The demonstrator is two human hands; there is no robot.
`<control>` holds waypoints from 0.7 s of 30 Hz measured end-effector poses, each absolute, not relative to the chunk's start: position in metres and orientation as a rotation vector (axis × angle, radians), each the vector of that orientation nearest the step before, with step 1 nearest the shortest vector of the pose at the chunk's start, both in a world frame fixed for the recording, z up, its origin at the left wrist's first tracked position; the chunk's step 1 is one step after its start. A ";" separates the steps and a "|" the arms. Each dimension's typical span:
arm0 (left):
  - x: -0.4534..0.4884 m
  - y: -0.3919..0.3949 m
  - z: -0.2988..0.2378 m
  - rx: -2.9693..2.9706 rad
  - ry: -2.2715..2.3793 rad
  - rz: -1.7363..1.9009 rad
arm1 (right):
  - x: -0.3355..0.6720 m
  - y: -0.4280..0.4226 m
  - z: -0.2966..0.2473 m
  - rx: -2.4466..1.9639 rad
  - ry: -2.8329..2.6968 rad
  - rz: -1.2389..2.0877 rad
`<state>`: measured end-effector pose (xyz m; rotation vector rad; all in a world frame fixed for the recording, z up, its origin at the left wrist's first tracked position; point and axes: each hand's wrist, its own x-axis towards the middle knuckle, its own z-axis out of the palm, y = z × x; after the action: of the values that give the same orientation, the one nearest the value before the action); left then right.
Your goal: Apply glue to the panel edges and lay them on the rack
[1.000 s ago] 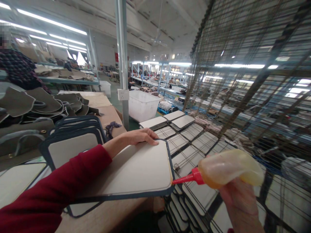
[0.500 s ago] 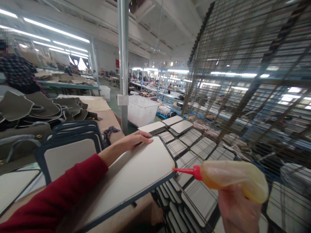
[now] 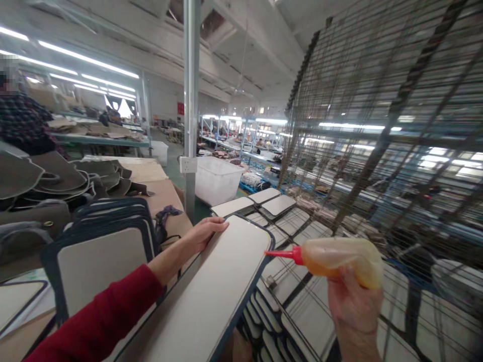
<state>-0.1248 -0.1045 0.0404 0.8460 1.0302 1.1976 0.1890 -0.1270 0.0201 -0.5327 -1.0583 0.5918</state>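
Observation:
My left hand (image 3: 210, 232) grips the far edge of a pale panel with a dark border (image 3: 211, 281), thumb on top. The panel is held tilted in front of me. My right hand (image 3: 354, 301) is wrapped round a soft squeeze bottle (image 3: 335, 254) of amber liquid, probably glue. Its red nozzle (image 3: 283, 254) points left, with the tip at the panel's right rim near the rounded corner. A thin yellowish line shows along that rim. To the left, several similar dark-bordered panels (image 3: 101, 261) stand stacked, leaning together.
Panels lie in rows on a wire rack (image 3: 302, 286) at the right, and raised wire racks (image 3: 362, 100) slant above it. A metal post (image 3: 190, 100) and a white bin (image 3: 215, 176) stand ahead. Grey-brown cut pieces (image 3: 64, 176) pile up at left, near a person in a checked top (image 3: 22, 118).
The panel has turned to a steeper slant, and my left hand has shifted slightly left and down. My right hand has moved left with the bottle, its nozzle tip sliding farther up the rim.

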 end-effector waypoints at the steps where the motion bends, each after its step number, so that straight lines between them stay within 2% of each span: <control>1: -0.125 -0.104 0.039 0.831 1.027 1.211 | 0.184 -0.126 0.025 -0.521 -1.005 0.574; 7: -0.130 -0.105 0.032 0.762 1.019 1.247 | 0.168 -0.119 0.043 -0.524 -0.859 0.693; 21: -0.149 -0.116 0.013 0.642 1.011 1.237 | 0.154 -0.120 0.038 -0.566 -0.917 0.865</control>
<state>-0.1489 -0.1165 0.0126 0.6422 1.0112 1.2369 0.1542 -0.1197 0.0380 -0.5655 -0.9167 0.8646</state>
